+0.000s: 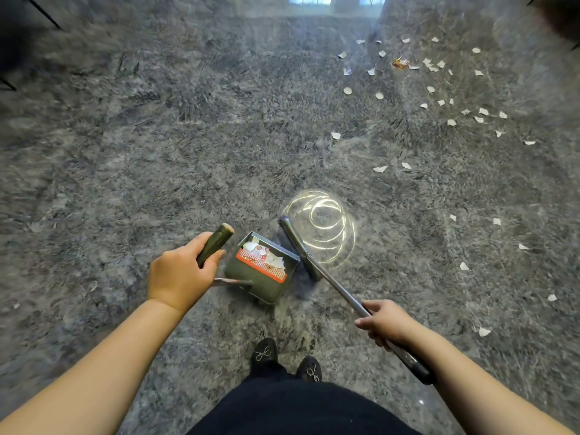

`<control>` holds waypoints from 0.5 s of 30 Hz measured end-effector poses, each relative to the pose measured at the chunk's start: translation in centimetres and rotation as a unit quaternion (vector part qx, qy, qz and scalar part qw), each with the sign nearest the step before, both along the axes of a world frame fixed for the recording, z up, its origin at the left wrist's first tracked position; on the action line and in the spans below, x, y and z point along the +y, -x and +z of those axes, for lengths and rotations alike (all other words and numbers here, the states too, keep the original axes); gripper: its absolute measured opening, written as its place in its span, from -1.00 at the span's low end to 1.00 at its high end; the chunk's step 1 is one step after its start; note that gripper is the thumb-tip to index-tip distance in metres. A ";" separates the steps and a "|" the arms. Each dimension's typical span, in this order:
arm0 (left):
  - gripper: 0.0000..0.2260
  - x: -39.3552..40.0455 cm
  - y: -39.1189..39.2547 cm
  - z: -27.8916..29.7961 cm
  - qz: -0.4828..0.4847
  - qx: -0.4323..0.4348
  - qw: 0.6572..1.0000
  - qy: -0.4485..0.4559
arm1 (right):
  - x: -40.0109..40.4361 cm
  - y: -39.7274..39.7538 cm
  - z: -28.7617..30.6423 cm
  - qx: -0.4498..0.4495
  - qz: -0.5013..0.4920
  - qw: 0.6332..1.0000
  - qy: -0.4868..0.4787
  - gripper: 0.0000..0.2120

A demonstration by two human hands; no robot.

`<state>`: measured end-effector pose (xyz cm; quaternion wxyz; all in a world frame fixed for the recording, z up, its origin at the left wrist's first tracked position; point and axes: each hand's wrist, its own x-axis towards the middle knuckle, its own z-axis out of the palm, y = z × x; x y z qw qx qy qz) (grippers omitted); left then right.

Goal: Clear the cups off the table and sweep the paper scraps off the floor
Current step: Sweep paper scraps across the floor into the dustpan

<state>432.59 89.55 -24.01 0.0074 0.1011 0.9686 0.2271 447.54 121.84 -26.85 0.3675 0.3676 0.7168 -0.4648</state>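
Observation:
My left hand [180, 274] grips the green handle [216, 243] of a green dustpan [262, 273], which stands on the grey stone floor in front of my feet. Paper scraps and a red-and-white wrapper lie inside the pan. My right hand [381, 321] grips the metal pole of a broom [332, 285]. The broom's head [296, 246] rests against the pan's right side. Several white paper scraps [452, 89] lie scattered over the floor at the upper right, with an orange wrapper [400, 63] among them. No cups or table show.
My two black shoes [285, 359] stand just behind the dustpan. More loose scraps [483, 331] dot the floor along the right side. A ceiling light reflects as bright rings [326, 227] on the polished floor beside the broom head. Dark furniture legs [37, 7] sit at the far left.

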 end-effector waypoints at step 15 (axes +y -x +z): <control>-0.68 3.0 17.1 4.9 0.089 -0.005 0.996 -0.031 | 4.3 20.5 2.1 0.073 -0.036 0.996 0.035 -0.72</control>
